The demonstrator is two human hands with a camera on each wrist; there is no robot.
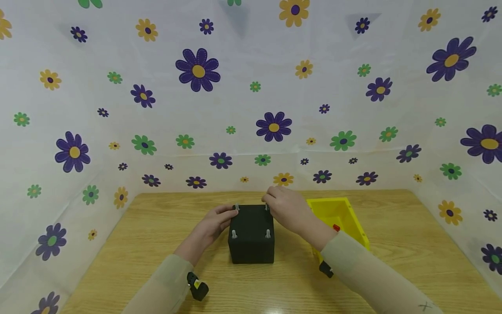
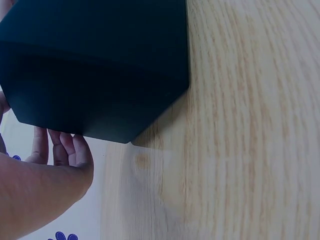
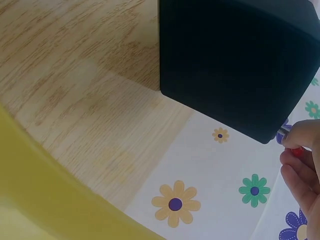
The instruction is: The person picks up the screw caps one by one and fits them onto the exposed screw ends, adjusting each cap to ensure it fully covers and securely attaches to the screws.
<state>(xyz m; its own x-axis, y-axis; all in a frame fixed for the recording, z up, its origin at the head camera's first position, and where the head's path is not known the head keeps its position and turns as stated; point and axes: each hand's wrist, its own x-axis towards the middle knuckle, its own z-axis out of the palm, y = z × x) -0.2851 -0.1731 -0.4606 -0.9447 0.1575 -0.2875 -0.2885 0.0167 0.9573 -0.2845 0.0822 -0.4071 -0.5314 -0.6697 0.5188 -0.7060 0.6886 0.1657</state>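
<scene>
A black box (image 1: 252,226) stands on the table with a threaded metal bolt upright at each top corner. My left hand (image 1: 215,223) holds its far left corner, one digit lying on the top edge near the far left bolt (image 1: 237,207). In the left wrist view, the fingers (image 2: 85,155) bend at the far side of the box. At the far right corner, my right hand (image 1: 288,209) pinches a small red piece (image 3: 298,151) against the bolt (image 3: 283,131). Most of the red piece is hidden by the fingers. The near bolts, left (image 1: 234,234) and right (image 1: 268,233), stand bare.
A yellow bin (image 1: 354,218) stands to the right of the box, partly behind my right forearm, with a red piece (image 1: 336,227) inside. The wooden table (image 1: 157,244) ends at a flower-printed white cloth (image 1: 235,100) at the back and sides.
</scene>
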